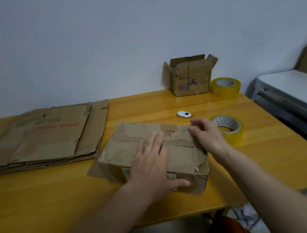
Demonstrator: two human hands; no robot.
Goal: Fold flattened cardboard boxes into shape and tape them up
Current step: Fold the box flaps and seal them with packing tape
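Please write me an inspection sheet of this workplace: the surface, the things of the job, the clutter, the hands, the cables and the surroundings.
Surface: yellow wooden table, glossy.
Job's things: worn brown cardboard box with flaps folded shut, at the middle; stack of flattened brown cardboard boxes at the left; open small brown cardboard box with blue print at the far edge; two rolls of clear yellowish tape, the far one and the near one; small white cutter.
Clutter: nothing seen on the table.
Hands: left hand presses flat on the box top; right hand at the box's right edge, fingers bent.
Cables: nothing seen.
Surroundings: plain pale wall; white-topped furniture at the right.
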